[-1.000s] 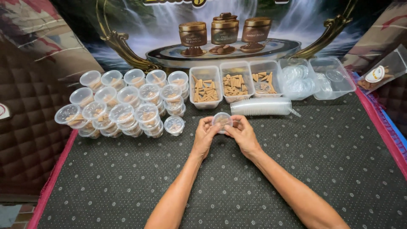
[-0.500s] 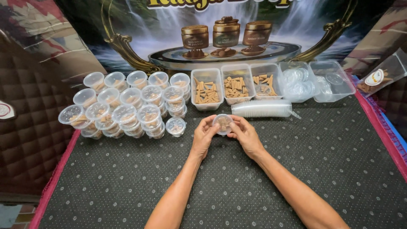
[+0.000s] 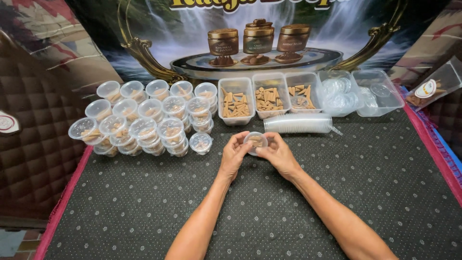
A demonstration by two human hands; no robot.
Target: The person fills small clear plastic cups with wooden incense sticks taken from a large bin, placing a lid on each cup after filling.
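Note:
My left hand (image 3: 233,155) and my right hand (image 3: 278,154) together hold a small clear round plastic cup (image 3: 255,141) with a lid on top and a few tan cone-shaped pieces inside. Both thumbs and fingertips press around its rim. The cup is just above the dark dotted mat (image 3: 144,207), in front of the three tubs of tan cones (image 3: 236,102).
Stacks of lidded filled cups (image 3: 144,120) fill the left; a single filled cup (image 3: 200,142) stands beside them. A lying sleeve of empty cups (image 3: 298,123), a tub of clear lids (image 3: 339,94), another clear tub (image 3: 380,91) and a clear packet (image 3: 435,86) lie right.
My hands and the cup stay in the same place, fingers shifting slightly around the rim. The view has dipped a little.

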